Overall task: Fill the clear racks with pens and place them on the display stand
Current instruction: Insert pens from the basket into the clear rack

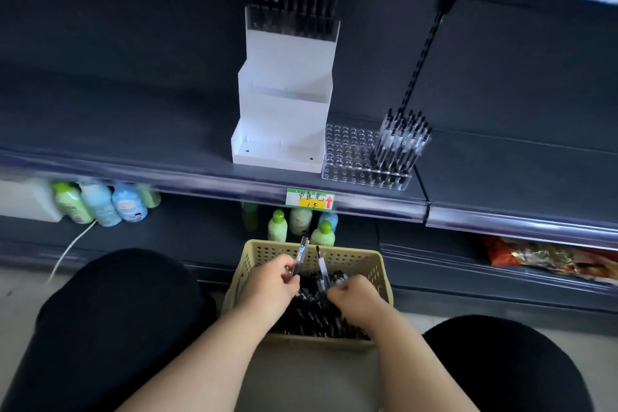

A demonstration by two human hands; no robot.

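Basket (354, 262) full of pens (317, 314)

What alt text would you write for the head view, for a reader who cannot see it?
Left hand and right hand each hold a clear black-tipped pen over a beige perforated plastic basket of pens. On the dark shelf stand a partly filled clear rack and a white tiered display stand.

Dark grey shop shelving (133, 104), dim light. Price label (310, 200) on shelf edge. Bottles (100, 202) on lower shelf, snack packets (548, 259) right. White cable (72, 249), pale floor (20, 281).
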